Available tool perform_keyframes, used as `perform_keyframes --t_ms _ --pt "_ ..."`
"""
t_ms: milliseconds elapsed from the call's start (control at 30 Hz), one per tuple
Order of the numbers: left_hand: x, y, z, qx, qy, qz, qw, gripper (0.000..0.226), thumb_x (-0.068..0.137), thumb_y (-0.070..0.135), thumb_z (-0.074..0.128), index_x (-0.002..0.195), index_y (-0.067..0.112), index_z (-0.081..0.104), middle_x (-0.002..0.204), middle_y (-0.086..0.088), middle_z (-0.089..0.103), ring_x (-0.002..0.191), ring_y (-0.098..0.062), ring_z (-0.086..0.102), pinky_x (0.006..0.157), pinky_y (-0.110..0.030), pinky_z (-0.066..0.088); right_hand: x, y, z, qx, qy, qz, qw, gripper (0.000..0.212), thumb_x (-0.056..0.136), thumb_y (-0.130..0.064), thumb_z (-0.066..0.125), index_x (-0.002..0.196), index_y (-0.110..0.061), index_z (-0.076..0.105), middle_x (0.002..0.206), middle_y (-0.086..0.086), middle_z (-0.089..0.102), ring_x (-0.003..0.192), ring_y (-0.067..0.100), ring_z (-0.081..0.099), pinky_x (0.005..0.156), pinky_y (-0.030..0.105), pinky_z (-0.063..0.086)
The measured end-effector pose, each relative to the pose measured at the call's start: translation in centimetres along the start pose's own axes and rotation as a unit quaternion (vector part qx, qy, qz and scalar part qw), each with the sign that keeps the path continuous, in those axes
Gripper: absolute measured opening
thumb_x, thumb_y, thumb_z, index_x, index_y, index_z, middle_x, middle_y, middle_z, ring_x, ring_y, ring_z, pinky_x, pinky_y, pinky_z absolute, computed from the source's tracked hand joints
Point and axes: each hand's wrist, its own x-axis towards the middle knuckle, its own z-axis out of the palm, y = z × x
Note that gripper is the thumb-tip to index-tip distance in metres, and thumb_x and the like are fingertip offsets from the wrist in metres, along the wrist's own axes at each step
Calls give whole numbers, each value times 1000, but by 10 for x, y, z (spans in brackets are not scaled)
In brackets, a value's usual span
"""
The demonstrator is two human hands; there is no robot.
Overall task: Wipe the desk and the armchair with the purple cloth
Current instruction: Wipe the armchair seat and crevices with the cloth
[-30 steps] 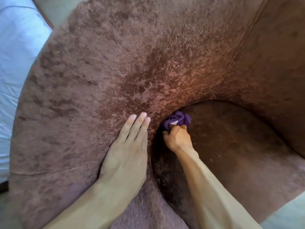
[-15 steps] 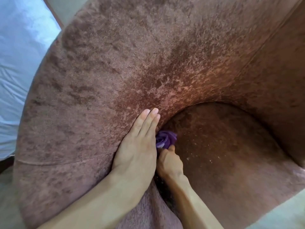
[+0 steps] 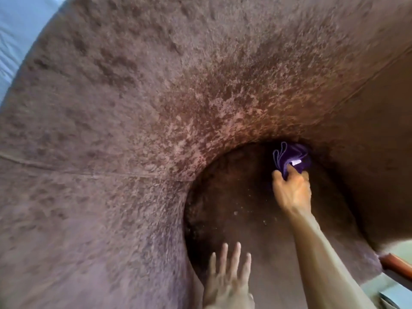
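Cloth work at the back of the seat. Purple cloth [image 3: 291,158] is bunched in the right hand [image 3: 292,190], fingers [image 3: 292,169] clamped on its near edge; the loose folds stick out beyond the fingertips, away from the person, with a small white tag showing. The bunch sits pressed into the curved crease where the seat [image 3: 249,219] meets the inner back of the armchair [image 3: 156,97].

Key relation: the cloth lies ahead of the right hand, up against the back wall, and the crease curves away to both sides from there. Judged next move is a sweep along that curve, so the hand would have to follow the arc rather than push straight on; the upholstery leaves no room further forward.

Left hand [image 3: 227,279] is low in frame, near the front of the seat, fingers spread and holding nothing, blurred. Whether it touches the fabric I cannot tell. It is well apart from the cloth; the right hand is the nearer by far.

Pale specks dot the seat between the two hands, probably crumbs or lint.

No containers in view. Desk not in view. A reddish wooden piece [image 3: 396,265] shows at the lower right edge.
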Motion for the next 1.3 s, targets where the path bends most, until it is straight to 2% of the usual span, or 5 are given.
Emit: perform_keyframes --t_ms 67,133,233,667,1300 --pt "9 5 30 -15 -2 -5 1000 96 27 74 77 117 41 75 137 1 66 118 -27 69 88 -45 60 3 2 12 -48 -84 -51 994 34 94 -34 56 122 -16 64 121 26 51 104 50 59 93 42 45" --pt "22 -2 50 -61 -31 -8 998 89 74 65 67 155 40 37 170 1 13 155 -34 19 120 -59 26 -3 2 21 -103 -162 -120 974 37 92 -39 57 125 -23 66 124 23 54 110 47 60 93 40 46" --pt "35 -9 70 -71 -51 -11 996 76 100 48 41 161 36 -3 164 12 -33 153 -22 -28 121 -61 -9 -26 5 31 -109 -141 -202 963 31 89 -41 55 116 -30 66 124 18 54 99 45 63 86 41 50" --pt "41 -10 70 -49 -77 -17 996 66 105 42 33 161 36 -2 165 12 -29 154 -22 -26 124 -60 -1 -41 36 27 -164 -192 -260 932 14 90 -39 57 80 -29 61 103 13 61 92 40 64 80 39 48" --pt "46 1 99 -80 2 -38 996 67 104 46 33 162 33 2 167 9 -26 153 -24 -27 120 -66 -9 -98 77 57 -180 -153 -298 925 18 89 -33 58 75 -25 52 101 8 50 81 39 59 72 37 43"
